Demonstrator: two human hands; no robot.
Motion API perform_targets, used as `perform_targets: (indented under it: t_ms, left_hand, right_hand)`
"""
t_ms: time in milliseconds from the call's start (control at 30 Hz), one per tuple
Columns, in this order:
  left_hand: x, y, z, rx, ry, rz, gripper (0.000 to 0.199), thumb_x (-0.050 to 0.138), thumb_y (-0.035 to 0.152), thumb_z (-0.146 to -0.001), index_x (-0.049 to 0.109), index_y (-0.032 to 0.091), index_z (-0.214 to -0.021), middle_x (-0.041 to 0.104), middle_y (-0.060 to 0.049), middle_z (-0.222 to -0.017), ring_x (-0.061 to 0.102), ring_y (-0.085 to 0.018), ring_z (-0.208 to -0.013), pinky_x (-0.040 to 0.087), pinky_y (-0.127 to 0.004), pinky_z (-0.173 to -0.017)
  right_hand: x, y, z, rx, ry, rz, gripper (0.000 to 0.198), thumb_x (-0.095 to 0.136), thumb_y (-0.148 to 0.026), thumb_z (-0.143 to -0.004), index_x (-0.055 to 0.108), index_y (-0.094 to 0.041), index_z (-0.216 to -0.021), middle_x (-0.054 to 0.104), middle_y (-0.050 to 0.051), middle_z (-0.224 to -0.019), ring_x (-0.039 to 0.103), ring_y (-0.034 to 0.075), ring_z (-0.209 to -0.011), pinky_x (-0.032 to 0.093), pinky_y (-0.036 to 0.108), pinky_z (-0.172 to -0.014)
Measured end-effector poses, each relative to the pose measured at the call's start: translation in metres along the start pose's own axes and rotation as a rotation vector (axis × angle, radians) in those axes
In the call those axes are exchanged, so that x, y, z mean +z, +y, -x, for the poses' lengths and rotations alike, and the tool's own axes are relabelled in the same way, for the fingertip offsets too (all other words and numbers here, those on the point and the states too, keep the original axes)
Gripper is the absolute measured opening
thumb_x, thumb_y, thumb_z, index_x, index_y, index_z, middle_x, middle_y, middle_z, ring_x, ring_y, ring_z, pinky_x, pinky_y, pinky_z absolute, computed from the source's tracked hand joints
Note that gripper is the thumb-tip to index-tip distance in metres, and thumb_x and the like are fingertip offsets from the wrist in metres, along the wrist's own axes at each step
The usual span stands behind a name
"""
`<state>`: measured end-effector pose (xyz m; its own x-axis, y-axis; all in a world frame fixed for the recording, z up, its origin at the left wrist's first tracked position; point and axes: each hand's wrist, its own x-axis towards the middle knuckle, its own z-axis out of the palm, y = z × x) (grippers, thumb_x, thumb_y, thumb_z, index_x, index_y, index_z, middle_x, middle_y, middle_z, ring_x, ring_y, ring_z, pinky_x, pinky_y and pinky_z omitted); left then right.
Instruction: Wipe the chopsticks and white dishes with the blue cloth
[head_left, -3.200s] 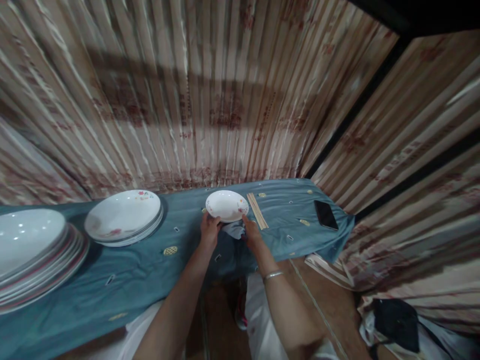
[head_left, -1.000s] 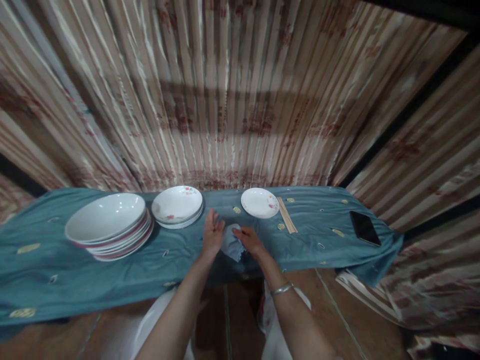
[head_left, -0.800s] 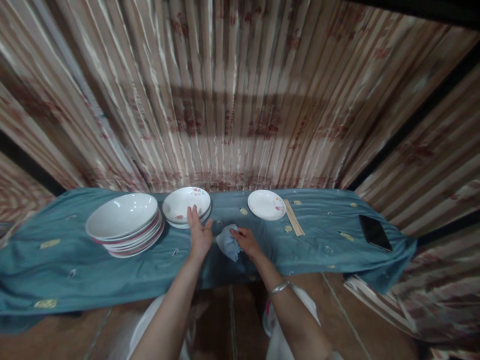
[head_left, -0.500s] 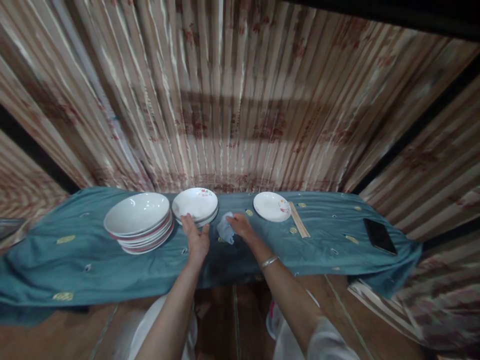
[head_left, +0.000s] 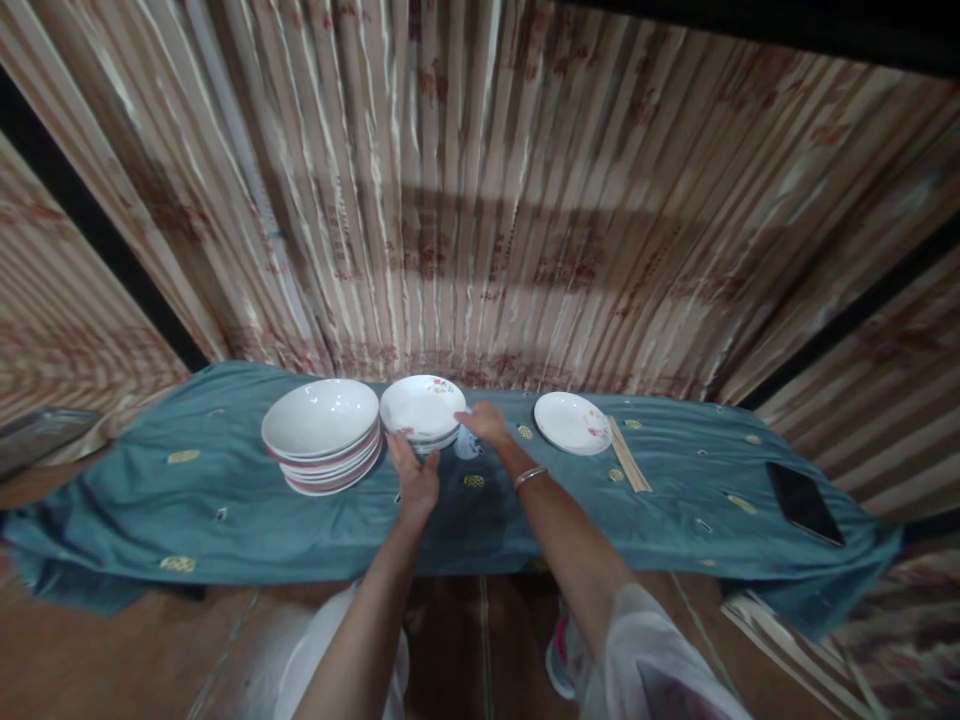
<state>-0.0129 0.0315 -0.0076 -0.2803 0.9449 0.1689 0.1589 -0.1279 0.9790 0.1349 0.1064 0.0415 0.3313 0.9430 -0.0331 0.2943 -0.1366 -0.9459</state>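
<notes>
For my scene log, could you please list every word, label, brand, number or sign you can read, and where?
No text is legible.
Curtain: red marks, perhaps lettering, too blurred.
Floral plate stack: any lettering too small.
Single plate: likewise.
Tablecloth: small motifs, unreadable.
Black phone: none visible.

On the worktop [head_left: 480, 530], left to right, stand a dish stack [head_left: 322, 415], a plate stack [head_left: 422, 403] just beside it, another plate [head_left: 572, 423], chopsticks [head_left: 628, 456] just beside that, and, well apart, a phone [head_left: 805, 502]. A cloth [head_left: 468, 446] hangs below the right fingers [head_left: 471, 418], by the plate stack's right rim. A curtain [head_left: 472, 250] hangs behind.
</notes>
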Motion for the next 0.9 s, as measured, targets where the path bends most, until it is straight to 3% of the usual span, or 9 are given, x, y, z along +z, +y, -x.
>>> perform_targets:
  t_ms: [200, 367, 633, 800, 900]
  left_hand:
    - [0.0, 0.005, -0.001, -0.032, -0.014, 0.01, 0.075, 0.062, 0.025, -0.076, 0.033, 0.01, -0.144, 0.01, -0.019, -0.161, 0.007, -0.027, -0.149, 0.01, -0.04, -0.119]
    - [0.0, 0.006, 0.0, -0.049, -0.007, 0.05, 0.077, 0.064, 0.026, -0.075, 0.033, 0.015, -0.145, 0.011, -0.014, -0.162, 0.005, -0.025, -0.149, 0.009, -0.039, -0.119]
    - [0.001, 0.011, 0.002, -0.084, -0.026, 0.057, 0.075, 0.062, 0.023, -0.075, 0.033, 0.015, -0.145, 0.007, -0.013, -0.163, 0.007, -0.026, -0.149, 0.011, -0.038, -0.119]
    - [0.0, 0.014, 0.008, -0.024, -0.046, 0.028, 0.079, 0.06, 0.025, -0.078, 0.026, 0.013, -0.148, 0.003, -0.016, -0.162, 0.003, -0.026, -0.149, 0.011, -0.04, -0.119]
    - [0.001, 0.016, 0.013, 0.021, -0.05, 0.043, 0.078, 0.06, 0.027, -0.079, 0.026, 0.013, -0.148, 0.005, -0.017, -0.162, 0.003, -0.027, -0.149, 0.01, -0.042, -0.119]
  right_hand:
    - [0.0, -0.006, -0.001, 0.004, 0.02, 0.198, 0.035, 0.076, -0.013, -0.05, 0.044, -0.023, -0.038, 0.059, 0.003, -0.052, 0.062, 0.029, -0.093, 0.044, 0.029, -0.072]
    - [-0.002, -0.012, 0.007, -0.03, 0.024, 0.308, 0.034, 0.075, -0.016, -0.056, 0.046, -0.023, -0.04, 0.062, 0.005, -0.057, 0.063, 0.029, -0.092, 0.044, 0.032, -0.075]
    - [-0.008, -0.031, 0.02, -0.064, -0.013, 0.505, 0.011, 0.071, -0.026, -0.067, 0.067, -0.018, -0.06, 0.073, 0.011, -0.082, 0.065, 0.029, -0.096, 0.045, 0.031, -0.079]
    - [-0.014, -0.04, 0.027, -0.116, -0.082, 0.776, 0.029, 0.056, -0.036, -0.082, 0.074, -0.013, -0.083, 0.074, 0.014, -0.098, 0.067, 0.027, -0.096, 0.045, 0.026, -0.075]
    - [-0.019, -0.036, 0.032, -0.136, -0.046, 0.803, 0.032, 0.053, -0.036, -0.085, 0.075, -0.014, -0.081, 0.074, 0.013, -0.093, 0.068, 0.025, -0.09, 0.044, 0.024, -0.07]
